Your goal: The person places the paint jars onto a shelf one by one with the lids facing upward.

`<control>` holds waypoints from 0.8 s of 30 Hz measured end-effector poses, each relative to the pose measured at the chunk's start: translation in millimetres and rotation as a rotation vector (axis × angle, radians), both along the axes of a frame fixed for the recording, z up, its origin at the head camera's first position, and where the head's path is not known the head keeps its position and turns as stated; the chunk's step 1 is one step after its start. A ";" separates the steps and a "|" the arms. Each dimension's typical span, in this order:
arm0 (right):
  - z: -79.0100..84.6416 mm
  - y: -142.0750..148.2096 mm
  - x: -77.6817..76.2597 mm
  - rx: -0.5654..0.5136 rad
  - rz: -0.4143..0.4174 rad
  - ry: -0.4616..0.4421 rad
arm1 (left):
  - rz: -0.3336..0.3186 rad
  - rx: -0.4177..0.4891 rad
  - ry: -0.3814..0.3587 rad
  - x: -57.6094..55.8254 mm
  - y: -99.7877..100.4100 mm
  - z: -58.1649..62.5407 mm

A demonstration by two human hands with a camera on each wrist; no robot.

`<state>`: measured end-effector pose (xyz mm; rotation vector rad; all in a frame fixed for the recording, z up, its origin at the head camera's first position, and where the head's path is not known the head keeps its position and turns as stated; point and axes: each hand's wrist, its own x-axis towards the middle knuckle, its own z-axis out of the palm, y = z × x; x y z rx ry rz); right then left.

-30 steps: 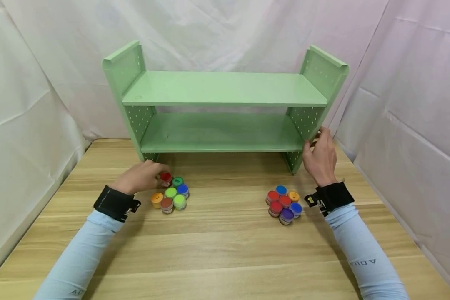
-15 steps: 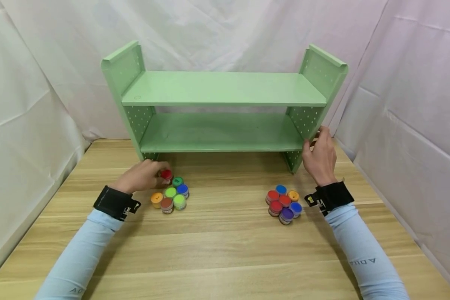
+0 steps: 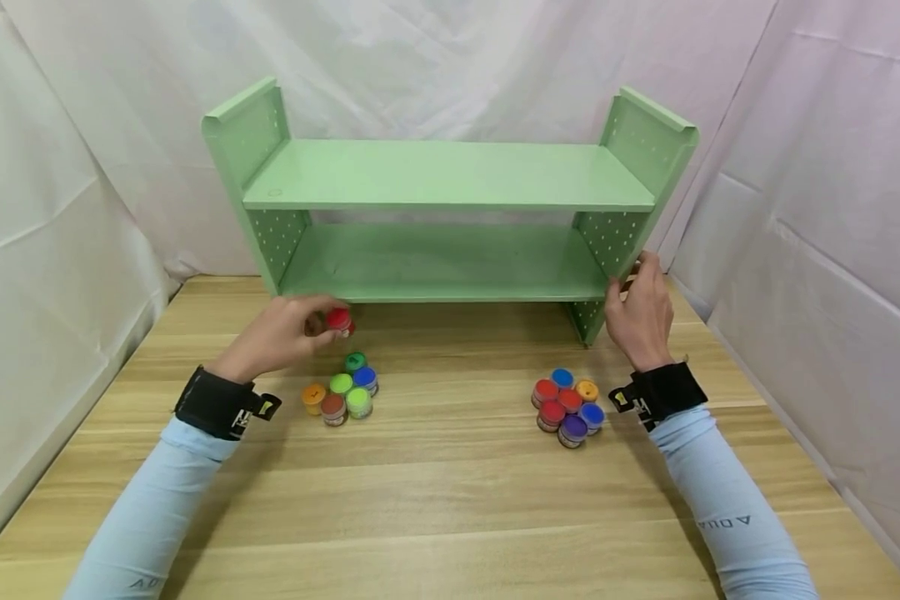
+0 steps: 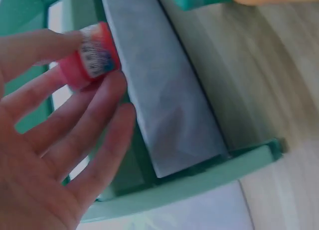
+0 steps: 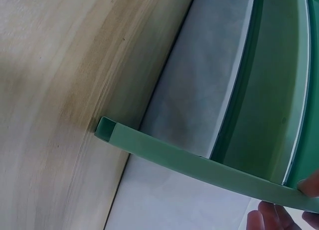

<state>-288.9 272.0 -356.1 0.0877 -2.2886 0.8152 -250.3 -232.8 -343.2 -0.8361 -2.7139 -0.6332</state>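
One red-lidded jar (image 3: pixel 339 322) is off the table (image 3: pixel 450 508), pinched between the thumb and fingers of the left hand (image 3: pixel 277 337); the remaining fingers extend loosely. Jar position: just in front of the lower board (image 3: pixel 442 262) of a green two-tier shelf (image 3: pixel 450 173), near that board's left end. Left wrist view: jar is tipped on its side, a printed white label round its red body.

Right hand (image 3: pixel 642 317) grips the shelf's right side panel (image 3: pixel 617 242) low down, thumb toward the inner side, fingers round the outer.

Left cluster, six jars standing on the table in front of the shelf's left end: dark green (image 3: pixel 355 362) farthest back, blue (image 3: pixel 365 380) beside it, two light green (image 3: pixel 341 384), orange (image 3: pixel 313 397) nearest the table's left edge, brown (image 3: pixel 333 407) at the front.

Right cluster, seven jars, closely packed before the shelf's right end: one blue (image 3: pixel 562 379) at the back, three red (image 3: pixel 569 402), one orange (image 3: pixel 587 392), a second blue (image 3: pixel 592 418) toward the table's right edge, purple (image 3: pixel 572 430) nearest the front edge.

Lids are on throughout; contents of the standing jars cannot be told.
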 end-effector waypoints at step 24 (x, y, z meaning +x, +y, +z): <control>2.5 -7.3 -2.3 0.013 0.006 -0.014 | 0.087 0.229 0.402 14.6 -0.3 34.1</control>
